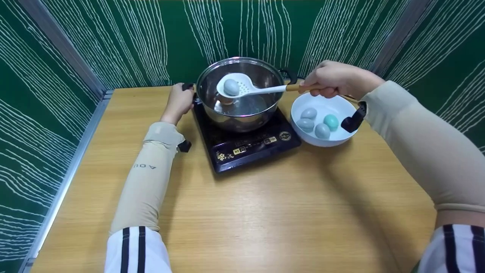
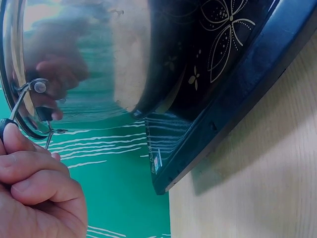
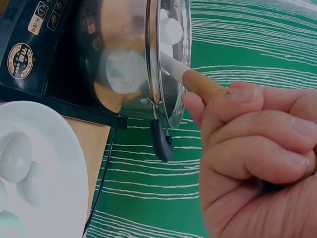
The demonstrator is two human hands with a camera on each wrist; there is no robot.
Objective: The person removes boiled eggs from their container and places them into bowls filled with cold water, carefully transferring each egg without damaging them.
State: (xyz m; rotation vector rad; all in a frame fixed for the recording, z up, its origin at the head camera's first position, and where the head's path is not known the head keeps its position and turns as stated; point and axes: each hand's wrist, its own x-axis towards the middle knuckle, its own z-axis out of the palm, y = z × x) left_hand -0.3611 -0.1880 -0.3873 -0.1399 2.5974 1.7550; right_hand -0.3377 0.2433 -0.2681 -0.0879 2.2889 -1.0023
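Note:
My right hand grips the wooden handle of a white slotted spoon, fingers curled round it. A pale blue-grey egg lies in the spoon's bowl, which is over the open mouth of a steel pot. At the pot's left side my left hand holds its black handle; in the left wrist view the fingers curl round that handle. Just below my right hand stands a white bowl with several pale blue-grey eggs and one teal egg.
The pot sits on a black induction cooker, which the white bowl adjoins on the right. Another black handle juts from the pot's right side. A dark cable runs behind the bowl. Green panels with white lines enclose the wooden table.

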